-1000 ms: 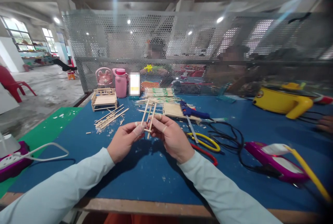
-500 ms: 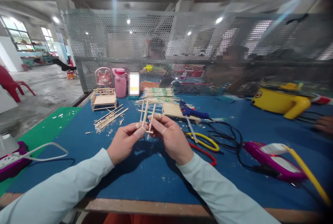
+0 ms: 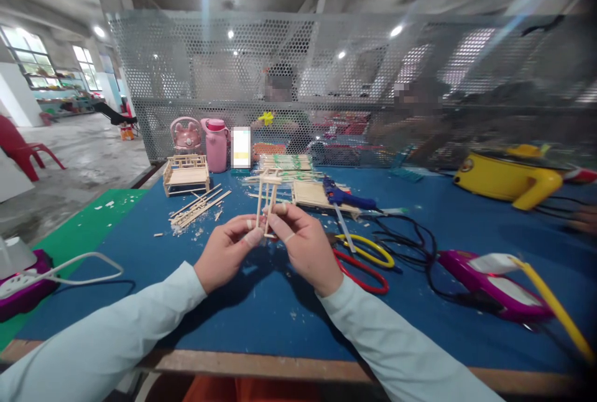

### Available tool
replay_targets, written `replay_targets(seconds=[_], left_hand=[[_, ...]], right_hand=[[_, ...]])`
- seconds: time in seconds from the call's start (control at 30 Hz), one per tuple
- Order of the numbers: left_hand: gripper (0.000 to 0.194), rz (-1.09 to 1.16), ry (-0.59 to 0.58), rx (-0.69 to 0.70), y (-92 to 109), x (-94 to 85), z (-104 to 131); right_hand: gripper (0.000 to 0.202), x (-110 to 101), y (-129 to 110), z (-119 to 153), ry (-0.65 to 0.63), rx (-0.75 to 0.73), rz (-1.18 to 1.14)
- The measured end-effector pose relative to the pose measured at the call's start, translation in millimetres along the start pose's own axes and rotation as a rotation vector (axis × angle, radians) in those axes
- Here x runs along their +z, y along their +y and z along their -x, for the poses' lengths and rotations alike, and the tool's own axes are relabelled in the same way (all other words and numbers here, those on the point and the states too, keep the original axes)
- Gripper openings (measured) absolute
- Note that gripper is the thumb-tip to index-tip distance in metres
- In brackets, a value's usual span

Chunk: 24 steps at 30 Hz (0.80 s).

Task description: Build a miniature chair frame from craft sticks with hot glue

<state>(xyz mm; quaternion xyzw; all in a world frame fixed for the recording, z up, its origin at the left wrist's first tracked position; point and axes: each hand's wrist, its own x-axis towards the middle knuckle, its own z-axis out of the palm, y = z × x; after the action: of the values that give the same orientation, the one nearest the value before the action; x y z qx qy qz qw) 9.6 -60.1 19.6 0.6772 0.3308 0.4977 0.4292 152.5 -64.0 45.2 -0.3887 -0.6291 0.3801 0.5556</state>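
Between both hands stands a small frame of thin wooden sticks [image 3: 260,203], upright above the table. My left hand [image 3: 228,251] pinches its lower left side between thumb and fingers. My right hand [image 3: 305,245] is closed on its lower right side; light bands wrap some fingers. Just right of my right hand lie scissors [image 3: 368,251] with one yellow and one red handle. A blue glue gun [image 3: 347,196] rests beyond them on a flat wooden stick panel [image 3: 308,195]. Left of the frame, loose sticks [image 3: 198,209] lie among small scraps.
A finished-looking miniature stick bench [image 3: 187,175], a pink flask [image 3: 216,147] and a lit phone [image 3: 240,148] stand at the back. Stick bundles [image 3: 285,162] lie beside them. On the right are a yellow pot [image 3: 506,178], a purple power strip [image 3: 494,287] and black cables. People sit behind a perforated screen.
The stick frame has turned in my hands, so its uprights now appear closer together and its top bar shows. Both hands keep their grip in nearly the same place.
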Motion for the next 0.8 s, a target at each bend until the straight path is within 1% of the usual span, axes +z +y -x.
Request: replay_targets(seconds=[0.13,0.2,0.3,0.37,0.47,0.57,0.7,0.8], left_hand=[[0.019,-0.119,0.080,0.038,-8,1.2,-3],[0.018,-0.152,0.098,0.022,-13,1.5,-5],[0.021,-0.104,0.092,-0.032,-18,1.2,-7],[0.023,-0.057,0.092,-0.067,-20,0.3,-8],[0.024,-0.077,0.086,-0.106,-21,-2.0,-10],[0.023,-0.242,0.057,-0.129,-18,-4.2,-9],[0.020,-0.509,-0.039,-0.088,-13,-6.9,-5],[0.018,-0.620,-0.125,-0.129,-15,-10.6,-3]], right_hand=[[0.013,-1,6,0,0.008,-0.147,0.267],[0.013,-1,8,0,-0.018,-0.205,0.370],[0.013,-1,10,0,-0.052,-0.252,0.438],[0.012,-3,10,-1,-0.022,-0.248,0.402],[0.014,-6,11,-5,0.120,-0.207,0.269],[0.017,-12,17,-12,0.222,-0.115,0.134],[0.015,-18,22,-20,0.253,0.037,-0.051],[0.016,-22,20,-21,0.274,0.090,-0.070]])
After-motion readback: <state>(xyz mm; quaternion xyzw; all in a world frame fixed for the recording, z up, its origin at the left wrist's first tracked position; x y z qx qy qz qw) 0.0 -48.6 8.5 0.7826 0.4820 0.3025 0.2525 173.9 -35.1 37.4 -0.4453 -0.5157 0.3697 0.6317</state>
